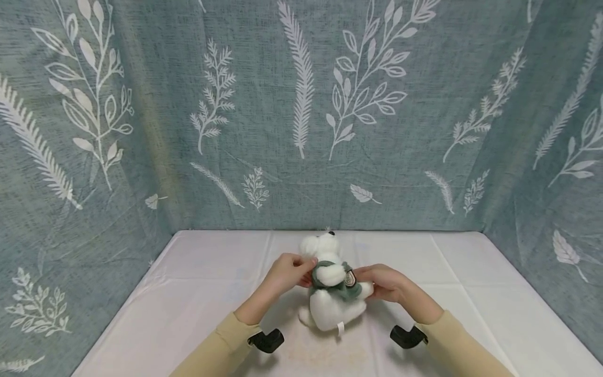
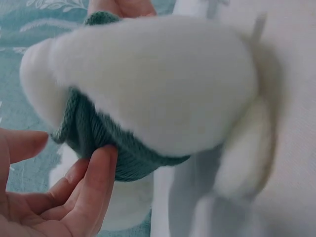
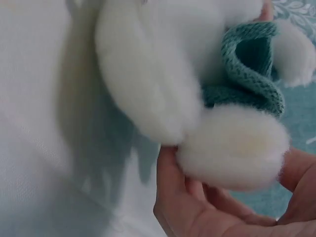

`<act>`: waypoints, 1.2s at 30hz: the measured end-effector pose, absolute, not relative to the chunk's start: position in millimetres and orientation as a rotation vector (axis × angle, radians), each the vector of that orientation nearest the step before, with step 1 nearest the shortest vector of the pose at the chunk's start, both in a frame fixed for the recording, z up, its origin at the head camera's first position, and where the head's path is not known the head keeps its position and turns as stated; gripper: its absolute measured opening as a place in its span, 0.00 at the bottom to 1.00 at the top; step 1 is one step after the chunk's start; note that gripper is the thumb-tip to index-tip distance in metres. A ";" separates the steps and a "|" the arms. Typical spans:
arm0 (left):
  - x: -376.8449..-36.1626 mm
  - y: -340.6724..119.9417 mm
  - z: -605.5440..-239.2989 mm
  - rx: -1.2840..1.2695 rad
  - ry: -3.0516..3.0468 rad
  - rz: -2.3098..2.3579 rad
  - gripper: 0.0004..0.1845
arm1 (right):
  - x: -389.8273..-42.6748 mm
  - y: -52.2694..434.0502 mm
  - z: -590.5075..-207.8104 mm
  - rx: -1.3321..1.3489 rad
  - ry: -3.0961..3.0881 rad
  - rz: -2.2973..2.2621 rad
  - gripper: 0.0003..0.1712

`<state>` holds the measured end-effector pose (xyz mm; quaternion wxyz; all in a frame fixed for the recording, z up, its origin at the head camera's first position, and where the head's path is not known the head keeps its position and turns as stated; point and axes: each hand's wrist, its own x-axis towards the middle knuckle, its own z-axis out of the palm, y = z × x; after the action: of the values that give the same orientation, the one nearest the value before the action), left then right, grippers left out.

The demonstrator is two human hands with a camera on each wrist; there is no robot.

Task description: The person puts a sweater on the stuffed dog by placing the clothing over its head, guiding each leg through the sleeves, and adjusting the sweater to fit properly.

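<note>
A white plush bear (image 1: 325, 309) in a green knitted sweater (image 1: 354, 291) is tilted on the table, its dark nose pointing up and a small white tag at its lower end. At the bear's left side, my left hand (image 1: 288, 273) holds the sweater's edge between thumb and fingers; the knit (image 2: 94, 126) bunches there in the left wrist view. My right hand (image 1: 383, 283) is on the opposite side. In the right wrist view its fingers (image 3: 170, 173) and thumb curl round a stubby white paw (image 3: 234, 148), beside an open loop of the knit (image 3: 256, 94).
A white cloth covers the table (image 1: 212, 293), with faint creases and a brownish patch near the front. Blue-grey curtains (image 1: 264, 104) with white leaf prints stand behind and at both sides. Black wrist mounts (image 1: 266, 341) hang below both forearms.
</note>
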<state>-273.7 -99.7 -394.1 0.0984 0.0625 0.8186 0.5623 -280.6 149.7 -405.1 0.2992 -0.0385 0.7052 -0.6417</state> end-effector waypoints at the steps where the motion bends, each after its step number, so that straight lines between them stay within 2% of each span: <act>1: -274.1 -98.7 -393.4 0.179 2.443 1.656 0.22 | -280.1 149.2 -404.0 -0.087 1.875 -1.721 0.32; 11: -274.7 -91.9 -388.0 0.137 2.589 1.586 0.25 | -274.8 144.4 -402.0 -0.067 1.996 -1.827 0.33; 18: -274.6 -91.8 -388.8 0.252 2.683 1.583 0.18 | -271.3 139.7 -406.4 -0.081 2.201 -1.904 0.25; 30: -273.3 -93.4 -413.3 0.395 2.623 1.824 0.17 | -277.3 136.6 -427.6 -0.152 2.490 -1.890 0.23; 36: -274.6 -98.3 -431.8 0.385 2.662 1.782 0.22 | -278.5 138.6 -436.6 -0.238 2.609 -1.724 0.22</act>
<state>-274.6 -98.3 -431.8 -0.0425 0.1192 0.8243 0.5518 -278.5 138.6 -436.6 0.0028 -0.0759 0.8319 -0.5497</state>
